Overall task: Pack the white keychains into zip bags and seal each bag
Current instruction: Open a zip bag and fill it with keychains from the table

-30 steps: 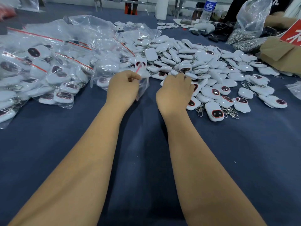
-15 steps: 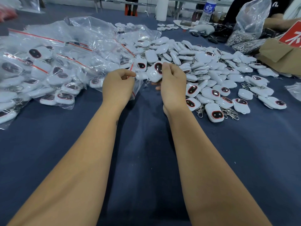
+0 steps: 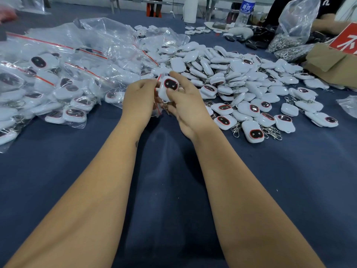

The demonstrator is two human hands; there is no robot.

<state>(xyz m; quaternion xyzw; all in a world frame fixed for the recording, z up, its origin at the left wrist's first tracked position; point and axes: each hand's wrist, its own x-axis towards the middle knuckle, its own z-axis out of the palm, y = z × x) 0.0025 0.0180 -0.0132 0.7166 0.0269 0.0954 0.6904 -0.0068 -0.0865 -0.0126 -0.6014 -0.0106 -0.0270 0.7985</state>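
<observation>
Dark blue cloth table (image 3: 173,190) fills my view; both forearms reach forward across it.

Left side: a big heap of filled zip bags (image 3: 58,84), clear plastic with red seal strips, white keychains packed inside.

Right of centre: a wide loose pile of white keychains (image 3: 241,84) spreads over the cloth, many face down, some showing a dark oval face ringed in red, metal clasps trailing out at the near edge.

Far right: brown cardboard box (image 3: 332,64) with a red sign (image 3: 345,40) on it, and a clear bag of metal clasps (image 3: 289,39) behind. A water bottle (image 3: 246,11) stands at the far edge.

Centre, above the cloth: my left hand (image 3: 139,99), fingers curled, pinches the mouth of a small zip bag (image 3: 157,111); its red strip runs down beside the hand. My right hand (image 3: 185,105) grips one white keychain (image 3: 168,88) between thumb and forefinger, face toward me, at the bag's opening. I cannot tell how far in it is. Its clasp hangs below, between the two hands.
</observation>
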